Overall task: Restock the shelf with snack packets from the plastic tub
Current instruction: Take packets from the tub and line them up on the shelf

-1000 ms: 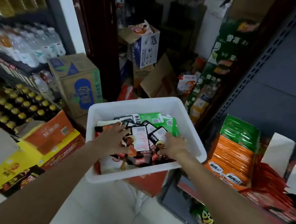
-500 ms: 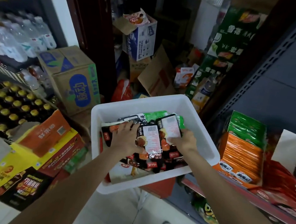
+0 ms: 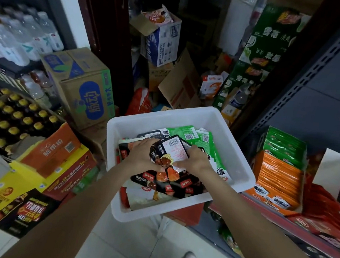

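Both hands reach into a white tub of snack packets. The left hand and right hand are curled closed around one stack of black packets, pressing it from both sides, likely to square it for lifting. The stack sits mid-tub, above loose packets; green packets lie toward the far rim. The shelf, right of the tub, holds orange packets near its front edge. Space above the tub is open.
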